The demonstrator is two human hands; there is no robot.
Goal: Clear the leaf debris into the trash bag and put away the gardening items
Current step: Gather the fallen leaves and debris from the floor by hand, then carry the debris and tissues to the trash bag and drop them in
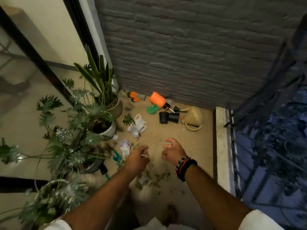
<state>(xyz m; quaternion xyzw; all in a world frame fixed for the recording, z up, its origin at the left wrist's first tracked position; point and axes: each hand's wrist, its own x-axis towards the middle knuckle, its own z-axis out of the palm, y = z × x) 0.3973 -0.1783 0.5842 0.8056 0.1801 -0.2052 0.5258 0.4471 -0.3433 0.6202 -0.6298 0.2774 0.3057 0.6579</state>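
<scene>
Leaf debris (pixel 154 179) scattered on the floor (pixel 196 146) beneath both hands. Left hand (pixel 137 159), fingers curled, pinches a small white scrap; right hand (pixel 172 151) loosely open, empty. White bag (pixel 137 126), orange sprayer (pixel 157 99) and black pots (pixel 169 117) lie beyond.

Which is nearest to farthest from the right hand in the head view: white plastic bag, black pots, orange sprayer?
From the right hand:
1. White plastic bag, ahead and to its left on the floor.
2. Black pots, straight ahead, lying beside the tan bag.
3. Orange sprayer, farthest, against the grey wall.
</scene>
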